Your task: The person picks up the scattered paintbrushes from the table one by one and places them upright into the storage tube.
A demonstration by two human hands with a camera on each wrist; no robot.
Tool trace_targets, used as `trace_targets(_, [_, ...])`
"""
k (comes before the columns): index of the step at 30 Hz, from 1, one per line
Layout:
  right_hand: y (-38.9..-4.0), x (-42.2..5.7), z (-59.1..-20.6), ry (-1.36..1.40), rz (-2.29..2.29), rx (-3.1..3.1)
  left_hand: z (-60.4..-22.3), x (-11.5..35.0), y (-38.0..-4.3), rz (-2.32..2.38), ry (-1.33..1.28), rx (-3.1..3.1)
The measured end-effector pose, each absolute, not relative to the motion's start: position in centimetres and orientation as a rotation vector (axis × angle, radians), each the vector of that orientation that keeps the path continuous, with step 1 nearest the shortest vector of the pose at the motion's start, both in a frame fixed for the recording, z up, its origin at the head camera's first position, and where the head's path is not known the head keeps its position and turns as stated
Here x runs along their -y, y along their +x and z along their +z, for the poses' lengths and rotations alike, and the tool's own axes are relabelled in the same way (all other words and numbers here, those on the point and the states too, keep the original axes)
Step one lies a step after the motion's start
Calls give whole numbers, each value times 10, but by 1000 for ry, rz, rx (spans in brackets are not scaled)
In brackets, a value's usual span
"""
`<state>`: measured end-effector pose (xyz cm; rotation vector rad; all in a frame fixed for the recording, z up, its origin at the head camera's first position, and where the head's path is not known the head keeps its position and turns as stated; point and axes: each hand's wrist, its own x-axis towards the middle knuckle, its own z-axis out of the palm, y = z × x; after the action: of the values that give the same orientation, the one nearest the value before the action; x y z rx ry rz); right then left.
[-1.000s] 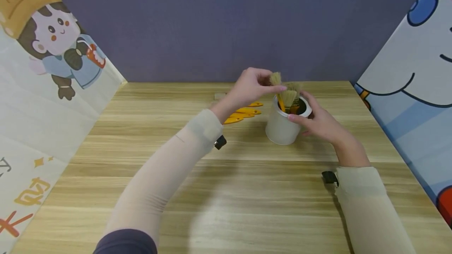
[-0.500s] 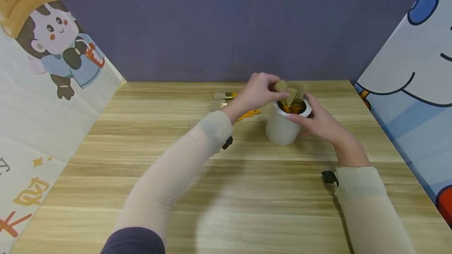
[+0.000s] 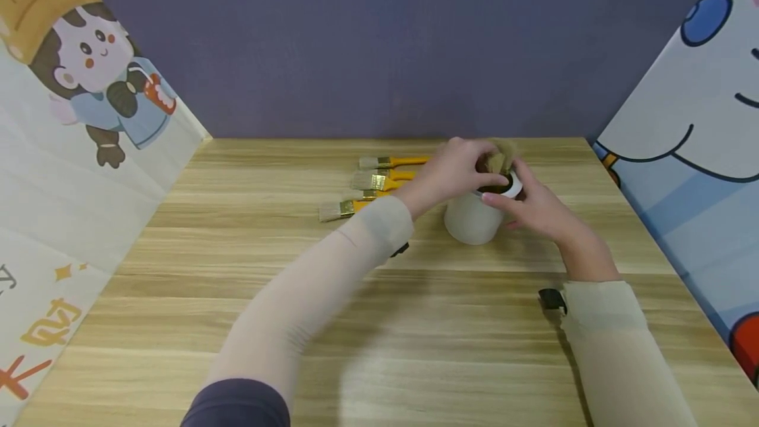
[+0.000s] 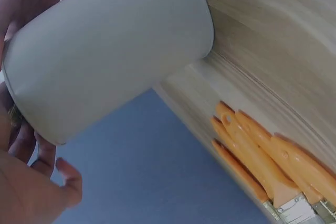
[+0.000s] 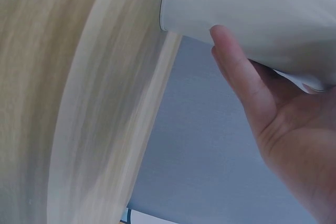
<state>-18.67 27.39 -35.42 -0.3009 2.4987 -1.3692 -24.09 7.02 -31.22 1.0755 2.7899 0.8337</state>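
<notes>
A white cylindrical container (image 3: pixel 474 219) stands upright on the wooden table, right of the middle in the head view. My right hand (image 3: pixel 536 206) grips it by the rim, with the thumb at the front and fingers behind. At its mouth, my left hand (image 3: pixel 453 170) pinches among the pale bristles of paintbrushes (image 3: pixel 501 160) standing inside; its fingertips are partly hidden. In the left wrist view, the container (image 4: pixel 110 51) fills the upper left, with my left hand (image 4: pixel 31 182) curled at its rim. The right wrist view shows my right hand (image 5: pixel 294 124) against the container's side.
Several flat paintbrushes with yellow-orange handles (image 4: pixel 257 150) lie side by side on the table (image 3: pixel 462 335), left of the container, bristles to the left. A dark wall panel (image 3: pixel 379 45) rises behind the table. Printed cartoon panels (image 3: pixel 89 71) flank it.
My left hand has moved right and down onto the container's mouth. The brush it pinched has sunk lower into the container. My right hand has stayed in place on the rim.
</notes>
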Motion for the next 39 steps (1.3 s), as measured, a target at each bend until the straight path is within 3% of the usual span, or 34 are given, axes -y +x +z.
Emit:
trace_targets(10, [-190, -273, -355, -272, -1356, -2509, -314, -64, -248, 690, 1187, -3021])
trace_targets(22, [-186, -276, -360, -254, -1334, -2515, -316, -78, -245, 330, 1542, -3053])
trace_targets(32, [-187, -274, -360, -257, -1359, -2505, -310, -59, -251, 484, 1336, -3001])
trace_targets(39, [-192, -271, -361, -215, -1338, -2534, -304, -16, -267, 785, 1147, -2911])
